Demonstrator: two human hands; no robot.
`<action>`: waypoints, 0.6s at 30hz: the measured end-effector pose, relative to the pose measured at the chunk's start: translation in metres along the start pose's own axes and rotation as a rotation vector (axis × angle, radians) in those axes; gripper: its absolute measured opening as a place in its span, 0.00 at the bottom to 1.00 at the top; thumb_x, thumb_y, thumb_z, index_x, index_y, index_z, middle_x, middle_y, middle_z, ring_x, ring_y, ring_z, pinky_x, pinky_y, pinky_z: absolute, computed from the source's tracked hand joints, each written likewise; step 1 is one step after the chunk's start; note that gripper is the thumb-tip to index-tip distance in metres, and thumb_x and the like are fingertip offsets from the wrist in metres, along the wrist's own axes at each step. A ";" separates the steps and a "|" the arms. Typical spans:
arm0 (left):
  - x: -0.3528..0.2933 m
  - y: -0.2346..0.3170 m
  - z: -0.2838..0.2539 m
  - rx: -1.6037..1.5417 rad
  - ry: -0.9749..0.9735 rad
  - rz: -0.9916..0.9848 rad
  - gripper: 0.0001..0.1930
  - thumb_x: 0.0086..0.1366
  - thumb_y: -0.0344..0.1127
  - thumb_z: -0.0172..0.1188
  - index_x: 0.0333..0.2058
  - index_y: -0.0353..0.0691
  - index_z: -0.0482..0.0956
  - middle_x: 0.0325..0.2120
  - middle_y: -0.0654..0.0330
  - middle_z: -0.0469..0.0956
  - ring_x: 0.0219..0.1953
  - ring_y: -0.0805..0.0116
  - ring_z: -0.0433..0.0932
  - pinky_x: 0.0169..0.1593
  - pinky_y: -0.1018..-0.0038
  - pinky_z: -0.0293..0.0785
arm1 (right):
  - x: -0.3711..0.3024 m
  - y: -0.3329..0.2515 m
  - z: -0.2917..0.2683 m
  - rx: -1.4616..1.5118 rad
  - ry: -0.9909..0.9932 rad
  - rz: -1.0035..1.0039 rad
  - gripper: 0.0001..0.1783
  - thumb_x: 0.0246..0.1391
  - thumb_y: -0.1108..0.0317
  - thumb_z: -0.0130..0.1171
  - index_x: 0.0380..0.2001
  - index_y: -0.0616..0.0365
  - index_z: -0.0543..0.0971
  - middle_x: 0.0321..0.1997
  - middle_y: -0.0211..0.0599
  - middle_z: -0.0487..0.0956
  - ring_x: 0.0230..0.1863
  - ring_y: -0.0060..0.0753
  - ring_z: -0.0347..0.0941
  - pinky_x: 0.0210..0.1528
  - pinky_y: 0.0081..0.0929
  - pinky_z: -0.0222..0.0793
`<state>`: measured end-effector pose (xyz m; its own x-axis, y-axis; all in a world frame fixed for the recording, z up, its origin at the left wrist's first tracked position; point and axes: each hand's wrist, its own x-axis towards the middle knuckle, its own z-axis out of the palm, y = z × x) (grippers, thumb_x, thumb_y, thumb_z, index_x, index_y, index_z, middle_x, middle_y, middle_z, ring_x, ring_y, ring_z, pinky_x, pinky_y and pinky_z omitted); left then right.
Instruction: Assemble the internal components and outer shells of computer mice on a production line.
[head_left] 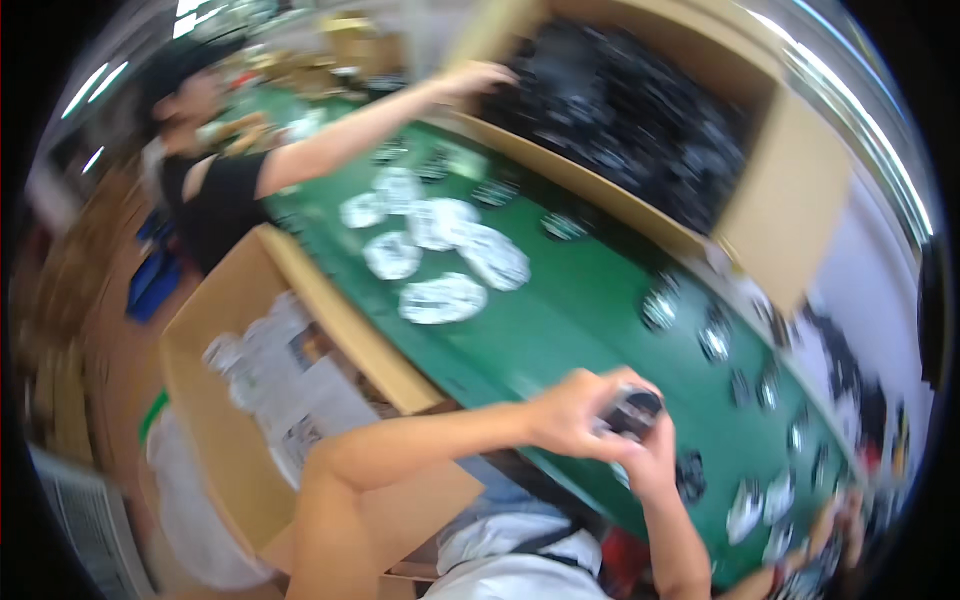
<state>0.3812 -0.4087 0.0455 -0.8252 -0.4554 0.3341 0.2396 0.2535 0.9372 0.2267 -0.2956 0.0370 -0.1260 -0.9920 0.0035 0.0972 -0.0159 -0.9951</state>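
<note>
Fingers of the left hand and right hand wrap a dark rounded object above the green table; an even, light grip from both sides should keep it steady (blur hides its details). White flat pieces lie farther left, while an open carton beside the left forearm likely limits its swing.

The person, in a loose, creased white top crossed at the front by 1 narrow dark strap, has a bare left hand, a bare right hand and 2 bare forearms, the finer details of the cloth lost in blur.
</note>
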 end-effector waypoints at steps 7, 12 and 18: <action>0.010 0.002 -0.012 0.555 -0.023 0.302 0.22 0.50 0.41 0.80 0.32 0.37 0.75 0.36 0.51 0.85 0.33 0.60 0.87 0.35 0.70 0.82 | -0.006 -0.023 -0.034 0.002 -0.112 -0.209 0.23 0.52 0.73 0.70 0.52 0.62 0.79 0.57 0.44 0.77 0.61 0.40 0.74 0.66 0.39 0.68; 0.010 0.009 -0.005 0.816 -0.037 0.506 0.22 0.47 0.40 0.77 0.25 0.38 0.69 0.37 0.48 0.85 0.34 0.55 0.87 0.36 0.68 0.84 | -0.006 -0.021 -0.026 -0.337 -0.059 -0.458 0.22 0.41 0.69 0.79 0.41 0.59 0.83 0.46 0.40 0.82 0.54 0.45 0.78 0.61 0.41 0.73; 0.000 0.013 -0.011 0.979 -0.042 0.607 0.17 0.51 0.36 0.70 0.22 0.37 0.67 0.38 0.45 0.85 0.40 0.50 0.87 0.39 0.63 0.86 | -0.015 -0.013 -0.002 -0.465 0.158 -0.546 0.22 0.33 0.60 0.84 0.32 0.56 0.83 0.43 0.37 0.83 0.50 0.44 0.80 0.52 0.38 0.75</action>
<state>0.3903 -0.4149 0.0591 -0.7306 -0.0082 0.6828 0.1182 0.9833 0.1383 0.2250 -0.2797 0.0497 -0.1811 -0.8277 0.5312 -0.4449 -0.4127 -0.7948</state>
